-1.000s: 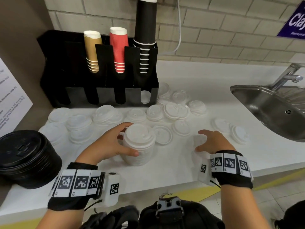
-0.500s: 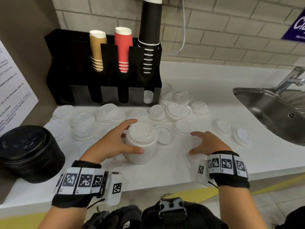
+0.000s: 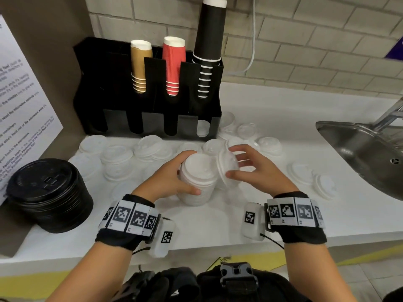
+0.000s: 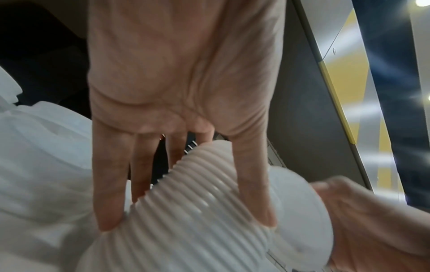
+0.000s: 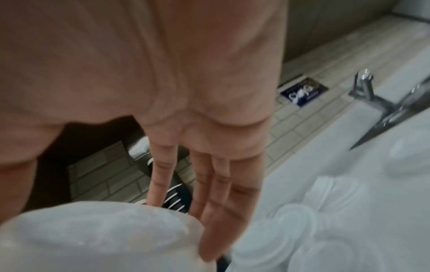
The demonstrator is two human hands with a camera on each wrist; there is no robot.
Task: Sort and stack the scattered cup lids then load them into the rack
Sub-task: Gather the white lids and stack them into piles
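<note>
A tall stack of white lids [image 3: 197, 186] stands on the white counter [image 3: 218, 225], and my left hand [image 3: 186, 171] grips its side. The left wrist view shows the fingers and thumb wrapped round the ribbed stack of white lids [image 4: 197, 220]. My right hand [image 3: 234, 163] pinches a single white lid [image 3: 223, 168], tilted on edge right beside the stack's top. That single white lid [image 5: 93, 237] fills the lower left of the right wrist view. Several loose white lids [image 3: 148, 149] lie scattered in front of the black rack [image 3: 93, 94].
The rack holds brown, red and black cup stacks [image 3: 174, 66]; one lower slot shows a white lid [image 3: 202, 127]. A stack of black lids [image 3: 50, 192] sits at the left. A steel sink [image 3: 359, 153] lies at the right, with two lids [image 3: 322, 184] near it.
My right hand has left the counter with one lid and moved left and up to the top of the stack. The left hand still holds the stack.
</note>
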